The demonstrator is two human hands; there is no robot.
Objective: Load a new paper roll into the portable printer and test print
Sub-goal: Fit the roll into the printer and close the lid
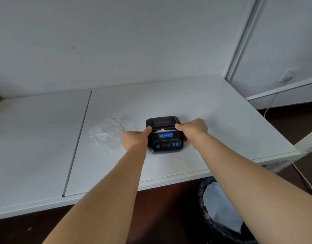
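A small black portable printer (165,138) with blue buttons and a blue label sits on the white table (213,120). My left hand (136,140) grips its left side, thumb on the seam below the lid. My right hand (193,129) grips its right side, thumb at the same seam. A strip of white paper (163,130) shows in the slot between the lid and the front panel. The lid looks lowered over the paper bay; the roll inside is hidden.
A clear zip bag (107,134) lies crumpled left of the printer. A dark seam (77,143) splits the tabletop. A bin with a black liner (220,213) stands under the table's front edge at right. A white cable (303,180) runs down on the right.
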